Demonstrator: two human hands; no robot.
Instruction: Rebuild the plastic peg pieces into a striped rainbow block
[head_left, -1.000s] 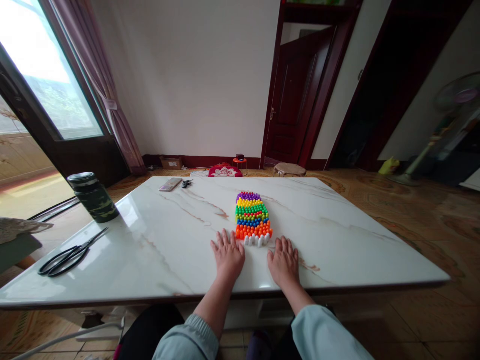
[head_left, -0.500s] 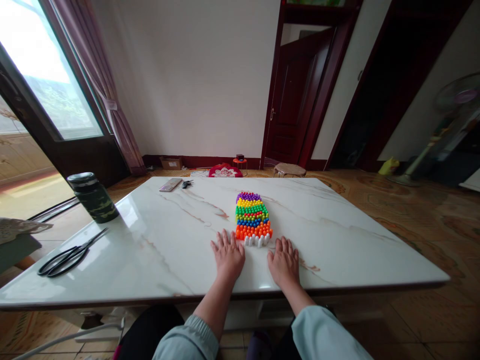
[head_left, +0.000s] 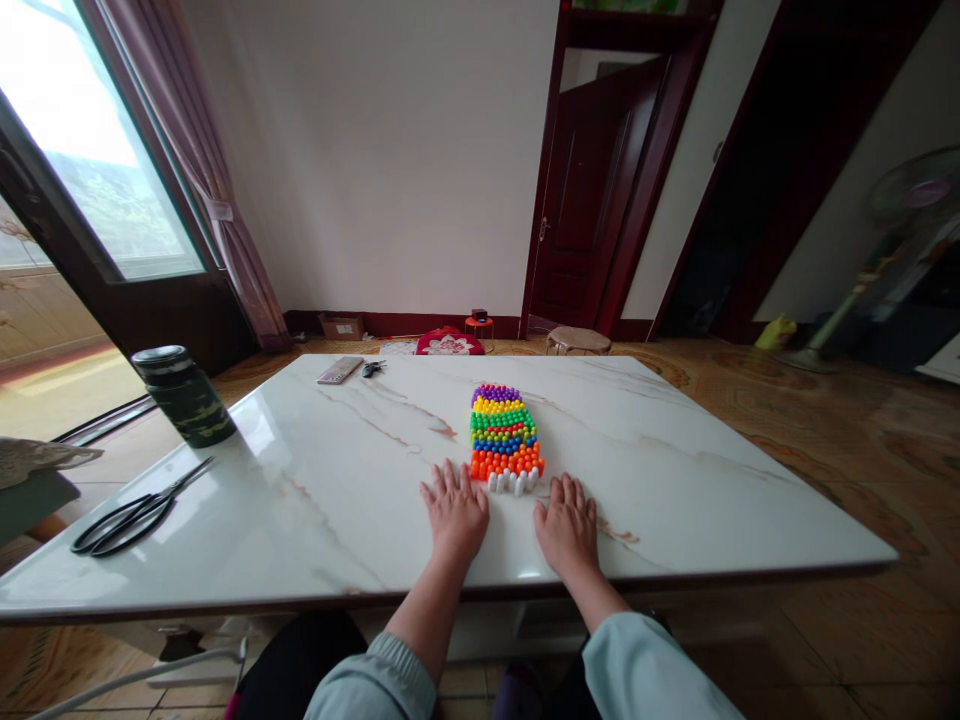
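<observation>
Small peg-like coloured pieces (head_left: 504,421) stand packed in rows on the white marbled table (head_left: 337,520), banded purple, yellow, green, blue and orange, with some red among them. White pieces (head_left: 513,482) form the row nearest me. My left hand (head_left: 455,508) lies flat on the tabletop, fingers spread, just left of the white and orange rows. On the other side, my right hand (head_left: 568,522) rests palm down with fingers stretched out, close to the right end of the white row. Neither hand holds anything.
Black-handled scissors (head_left: 135,513) lie at the table's left, in front of a camouflage-patterned flask (head_left: 185,396). Near the far left edge are a phone (head_left: 340,371) and keys (head_left: 373,369). A round stool (head_left: 579,340) stands beyond the table.
</observation>
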